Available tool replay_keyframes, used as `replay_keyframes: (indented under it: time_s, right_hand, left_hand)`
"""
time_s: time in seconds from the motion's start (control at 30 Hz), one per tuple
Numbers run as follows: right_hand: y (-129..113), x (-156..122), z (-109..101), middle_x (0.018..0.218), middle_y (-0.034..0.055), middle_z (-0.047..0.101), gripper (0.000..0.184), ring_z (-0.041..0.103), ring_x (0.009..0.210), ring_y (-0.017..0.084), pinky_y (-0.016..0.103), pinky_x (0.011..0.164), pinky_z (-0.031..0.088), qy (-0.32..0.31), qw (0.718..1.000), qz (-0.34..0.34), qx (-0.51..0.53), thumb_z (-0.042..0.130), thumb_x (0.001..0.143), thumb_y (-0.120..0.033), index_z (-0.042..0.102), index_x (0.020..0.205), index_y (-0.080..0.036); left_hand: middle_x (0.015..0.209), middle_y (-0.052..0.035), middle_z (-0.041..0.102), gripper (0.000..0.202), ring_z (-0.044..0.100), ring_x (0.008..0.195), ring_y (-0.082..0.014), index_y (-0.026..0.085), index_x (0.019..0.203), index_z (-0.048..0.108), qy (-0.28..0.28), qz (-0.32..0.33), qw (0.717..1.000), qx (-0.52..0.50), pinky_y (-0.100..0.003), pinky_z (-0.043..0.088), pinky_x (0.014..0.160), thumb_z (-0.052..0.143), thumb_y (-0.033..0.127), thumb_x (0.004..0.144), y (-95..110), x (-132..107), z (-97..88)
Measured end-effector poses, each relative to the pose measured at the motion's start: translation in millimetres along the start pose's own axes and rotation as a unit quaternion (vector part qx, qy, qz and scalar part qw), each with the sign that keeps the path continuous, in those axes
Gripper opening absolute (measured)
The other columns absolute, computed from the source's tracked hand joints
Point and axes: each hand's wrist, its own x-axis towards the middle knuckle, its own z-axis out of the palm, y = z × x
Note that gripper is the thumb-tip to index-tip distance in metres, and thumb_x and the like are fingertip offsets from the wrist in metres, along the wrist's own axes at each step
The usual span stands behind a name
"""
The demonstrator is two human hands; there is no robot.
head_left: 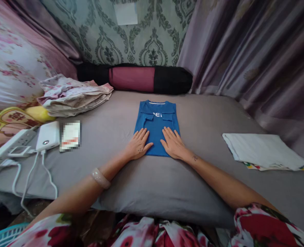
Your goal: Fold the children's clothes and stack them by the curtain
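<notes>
A blue shirt point(157, 137) with white lettering lies on the grey bed sheet, its sides and sleeves folded inward and its collar at the far end. My left hand point(139, 144) rests flat on its left side, fingers stretched out toward the collar. On the shirt's right side lies my right hand point(173, 142), also flat with the fingers a little apart. Neither hand grips the cloth. Part of the shirt's side edges is hidden beneath my palms.
Folded white cloth point(262, 149) lies to the right. At left are a pile of patterned clothes point(74, 96), a white power bank point(48, 136) with cables, a power strip point(10, 151) and a blurred card point(70, 136). A black and maroon bolster point(131, 79) lines the back.
</notes>
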Motion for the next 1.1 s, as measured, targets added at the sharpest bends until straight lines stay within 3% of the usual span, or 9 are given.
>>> replay_keyframes:
  time_s: [0.13,0.27,0.4,0.5,0.7,0.83,0.9,1.0,1.1]
  right_hand:
    - [2,1,-1,0.158,0.0135,0.022,0.064,0.014,0.147,0.024,0.046,0.119,0.009,0.004,1.000,0.002,0.028,0.023,0.098,-0.045,0.029,0.150,-0.007]
    - [5,-8,-12,0.158,0.0140,0.023,0.063,0.017,0.146,0.024,0.047,0.118,0.014,0.008,0.994,-0.013,0.104,0.028,0.098,-0.047,0.028,0.150,-0.011]
    - [-5,-36,-25,0.142,0.0135,0.047,0.053,0.039,0.133,0.025,0.045,0.111,0.029,0.039,0.985,-0.093,0.141,0.048,0.093,-0.043,0.044,0.140,-0.018]
    - [-17,-53,-28,0.120,0.0096,0.059,0.035,0.052,0.113,0.022,0.039,0.100,0.039,0.028,0.979,-0.148,0.140,0.054,0.092,-0.036,0.058,0.123,-0.020]
    - [-27,-49,-21,0.103,0.0064,0.061,0.022,0.053,0.098,0.019,0.035,0.090,0.042,0.045,0.986,-0.119,0.106,0.059,0.091,-0.033,0.064,0.107,-0.019]
    - [-30,-45,-19,0.100,0.0061,0.061,0.022,0.053,0.097,0.021,0.036,0.088,0.043,0.066,0.990,-0.096,0.077,0.062,0.088,-0.037,0.063,0.102,-0.019]
    - [-29,-46,-20,0.103,0.0075,0.061,0.019,0.053,0.097,0.023,0.037,0.088,0.044,0.086,0.992,-0.079,0.046,0.058,0.089,-0.030,0.062,0.104,-0.018]
    - [-20,-53,-26,0.118,0.0125,0.057,0.038,0.051,0.105,0.025,0.039,0.090,0.045,0.116,0.992,-0.057,-0.008,0.047,0.085,-0.008,0.056,0.121,-0.015]
    - [-5,-62,-30,0.127,0.0159,0.053,0.058,0.050,0.112,0.027,0.042,0.092,0.047,0.130,0.990,-0.039,-0.022,0.040,0.078,0.001,0.046,0.134,-0.013]
  left_hand:
    - [0.157,-0.0166,0.024,0.073,0.015,0.147,-0.0284,0.008,0.149,0.029,-0.003,0.003,1.000,0.019,-0.045,0.016,0.119,0.019,0.059,0.097,0,0,0.7]
    - [0.155,-0.0181,0.029,0.071,0.024,0.144,-0.0312,0.012,0.148,0.030,0.019,0.024,0.999,-0.010,-0.050,0.023,0.115,0.023,0.060,0.096,3,-8,-12.8]
    - [0.131,-0.0149,0.052,0.061,0.050,0.120,-0.0276,0.019,0.136,0.048,0.036,0.125,0.990,-0.052,-0.043,0.041,0.101,0.042,0.060,0.092,7,-27,-29.1]
    - [0.108,-0.0097,0.060,0.043,0.057,0.100,-0.0213,0.020,0.120,0.060,0.006,0.184,0.981,-0.065,-0.035,0.046,0.089,0.042,0.050,0.095,10,-36,-32.7]
    - [0.095,-0.0065,0.062,0.036,0.058,0.089,-0.0181,0.018,0.102,0.063,-0.004,0.212,0.977,0.001,-0.029,0.046,0.080,0.030,0.034,0.101,17,-35,-32.7]
    - [0.088,-0.0062,0.061,0.031,0.058,0.083,-0.0183,0.017,0.095,0.058,0.025,0.191,0.980,0.043,-0.030,0.046,0.075,0.030,0.028,0.101,22,-34,-32.3]
    - [0.085,-0.0057,0.060,0.029,0.058,0.081,-0.0183,0.017,0.094,0.056,0.046,0.172,0.983,0.039,-0.030,0.047,0.074,0.030,0.027,0.101,23,-35,-30.6]
    - [0.092,-0.0071,0.062,0.029,0.058,0.086,-0.0189,0.017,0.097,0.055,0.067,0.166,0.983,0.035,-0.031,0.048,0.078,0.029,0.028,0.101,22,-36,-28.4]
    - [0.109,-0.0102,0.062,0.028,0.058,0.097,-0.0214,0.016,0.109,0.054,0.077,0.189,0.978,0.041,-0.035,0.047,0.085,0.033,0.032,0.101,16,-39,-28.6]
